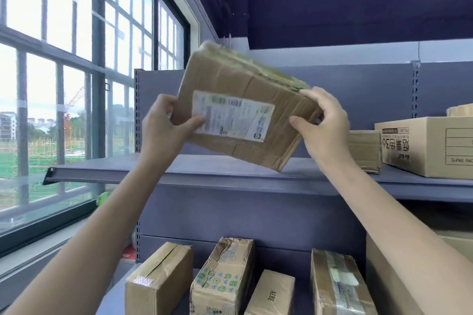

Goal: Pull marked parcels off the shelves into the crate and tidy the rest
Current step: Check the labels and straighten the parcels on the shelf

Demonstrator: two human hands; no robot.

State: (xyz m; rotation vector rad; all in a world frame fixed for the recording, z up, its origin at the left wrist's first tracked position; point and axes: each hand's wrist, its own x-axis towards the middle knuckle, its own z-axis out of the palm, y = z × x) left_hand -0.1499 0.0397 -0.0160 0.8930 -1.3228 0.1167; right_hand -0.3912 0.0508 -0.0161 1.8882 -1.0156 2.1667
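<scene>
A worn brown cardboard parcel (240, 79) with a white shipping label (231, 115) is held up in the air, tilted, above the upper grey shelf (179, 169). My left hand (163, 130) grips its lower left corner, thumb on the label. On the parcel's right edge sits my right hand (322, 120), fingers over the top and thumb on the front. The parcel's bottom corner hangs just over the shelf board. No crate is in view.
On the upper shelf at the right stand a small brown box (363, 151) and a large printed carton (430, 146). The lower shelf holds several parcels, among them a long box (158, 279), a green-printed box (222, 276) and a taped box (337, 284). A window fills the left.
</scene>
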